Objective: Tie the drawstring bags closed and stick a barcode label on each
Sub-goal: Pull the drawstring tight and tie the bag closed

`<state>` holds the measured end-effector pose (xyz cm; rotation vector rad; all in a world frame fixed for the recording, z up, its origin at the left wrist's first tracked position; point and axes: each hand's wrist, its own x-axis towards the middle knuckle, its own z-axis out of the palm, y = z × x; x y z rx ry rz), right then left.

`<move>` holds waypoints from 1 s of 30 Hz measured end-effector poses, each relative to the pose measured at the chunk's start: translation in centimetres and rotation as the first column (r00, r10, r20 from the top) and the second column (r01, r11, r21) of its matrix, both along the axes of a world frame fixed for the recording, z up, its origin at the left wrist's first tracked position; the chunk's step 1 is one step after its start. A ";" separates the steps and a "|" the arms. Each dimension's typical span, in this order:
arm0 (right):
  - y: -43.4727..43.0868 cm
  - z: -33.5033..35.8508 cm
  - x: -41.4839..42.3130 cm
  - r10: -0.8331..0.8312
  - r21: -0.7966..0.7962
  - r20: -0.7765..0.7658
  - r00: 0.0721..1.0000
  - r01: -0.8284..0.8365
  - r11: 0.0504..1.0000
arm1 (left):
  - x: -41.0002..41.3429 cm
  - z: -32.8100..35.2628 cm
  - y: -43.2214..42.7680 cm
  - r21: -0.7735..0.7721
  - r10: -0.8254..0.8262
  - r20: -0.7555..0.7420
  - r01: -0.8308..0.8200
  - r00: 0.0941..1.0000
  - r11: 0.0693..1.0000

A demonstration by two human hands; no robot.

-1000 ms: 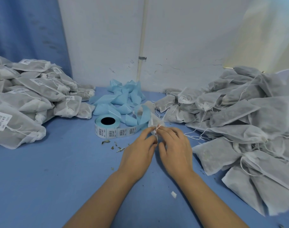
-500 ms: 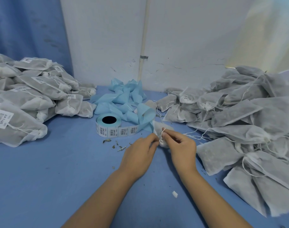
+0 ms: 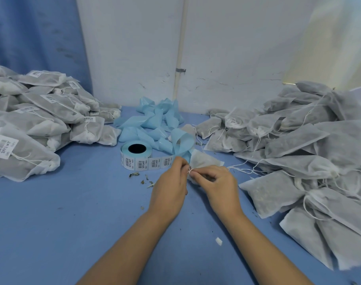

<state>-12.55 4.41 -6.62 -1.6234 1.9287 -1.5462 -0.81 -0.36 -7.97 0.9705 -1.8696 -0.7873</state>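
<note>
At centre of the blue tabletop [image 3: 72, 223], a small white mesh drawstring bag [image 3: 205, 160] lies with its gathered neck toward the person. Left hand [image 3: 169, 186]: fingers curled, thumb and forefinger pinching the white drawstring [image 3: 189, 171] at the bag's neck. Right hand [image 3: 218, 186]: fingers likewise curled, fingertips pinching the same cord just beside those of the left, so that the two hands nearly touch. Just beyond the left hand stands a roll of barcode labels [image 3: 137, 156], its printed strip unwound toward the bag; a tangle of pale blue backing tape [image 3: 155, 122] is heaped behind it against the wall. On the left side, a pile of tied bags [image 3: 37, 120] carries white barcode labels. On the right side, a larger pile of grey-filled bags [image 3: 299, 140] shows loose cords and no labels on the faces in view. Dried leaf crumbs [image 3: 134, 174] lie near the roll, and a small white scrap [image 3: 218, 241] rests on the tabletop between the forearms
</note>
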 end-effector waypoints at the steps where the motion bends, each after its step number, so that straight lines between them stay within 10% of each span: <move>1: 0.0 -0.1 0.0 -0.020 -0.003 -0.046 0.999 0.020 1.000 | 0.0 0.0 0.0 -0.002 -0.002 -0.008 0.002 1.000 1.000; 8: -0.2 -0.4 0.5 -0.075 -0.009 -0.097 0.993 0.074 0.997 | -0.2 0.4 0.3 0.076 -0.066 -0.106 0.074 0.992 0.994; 15: -0.4 0.0 1.9 0.025 -0.015 0.330 0.944 -0.022 1.000 | 0.0 1.3 -0.1 0.285 -0.144 -0.552 0.348 0.822 0.893; 30: -0.2 1.1 0.6 0.146 0.027 0.743 0.653 -0.248 0.969 | 0.0 0.7 -0.5 0.158 -0.168 -0.360 0.238 0.918 0.958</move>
